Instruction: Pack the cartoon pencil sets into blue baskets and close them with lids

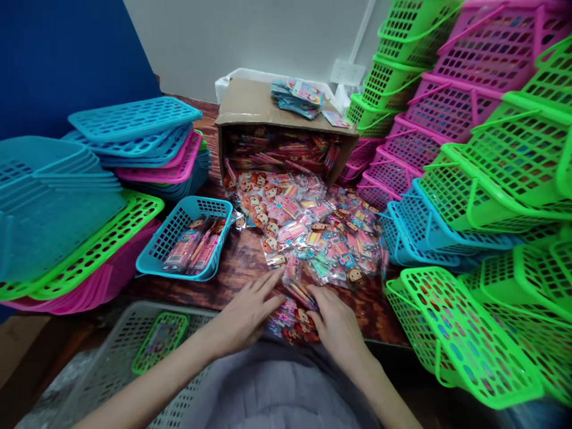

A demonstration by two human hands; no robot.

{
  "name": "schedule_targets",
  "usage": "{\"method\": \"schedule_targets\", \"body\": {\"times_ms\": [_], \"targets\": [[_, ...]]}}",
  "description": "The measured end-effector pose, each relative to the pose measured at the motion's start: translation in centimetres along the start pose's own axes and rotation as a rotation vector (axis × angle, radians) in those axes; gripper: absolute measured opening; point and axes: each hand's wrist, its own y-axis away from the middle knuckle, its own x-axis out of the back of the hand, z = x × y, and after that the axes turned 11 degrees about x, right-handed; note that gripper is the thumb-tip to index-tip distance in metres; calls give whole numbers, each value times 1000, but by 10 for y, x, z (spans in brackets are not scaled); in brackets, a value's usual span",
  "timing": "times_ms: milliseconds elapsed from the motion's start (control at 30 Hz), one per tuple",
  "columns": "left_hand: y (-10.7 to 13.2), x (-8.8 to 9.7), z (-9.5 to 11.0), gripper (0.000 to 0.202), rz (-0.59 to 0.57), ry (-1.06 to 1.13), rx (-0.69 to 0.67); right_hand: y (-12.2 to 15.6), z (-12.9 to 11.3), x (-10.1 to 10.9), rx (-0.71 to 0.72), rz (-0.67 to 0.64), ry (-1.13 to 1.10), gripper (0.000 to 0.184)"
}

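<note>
Two hands (245, 313) (337, 319) touch packets (300, 293); bare table edge (376, 322) shows either side.

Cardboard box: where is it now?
In the head view, the cardboard box sits at upper centre, behind the loose packets on the table and left of the tall basket stacks.

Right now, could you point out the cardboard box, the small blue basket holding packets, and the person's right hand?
Cardboard box (248, 102): head view, bare part of its upper face.
Small blue basket (208, 207): head view, its far wall.
Right hand (338, 317): head view, back of the hand.
</note>
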Motion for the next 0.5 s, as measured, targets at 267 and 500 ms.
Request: {"method": "schedule_targets", "body": {"times_ms": [267,500], "targets": [[-11,5,5,58,21,-126,-121,-28,-20,3,38,-46,-98,32],[-8,6,-3,69,-63,-12,-101,-45,32,37,-103,27,-477,28]]}}
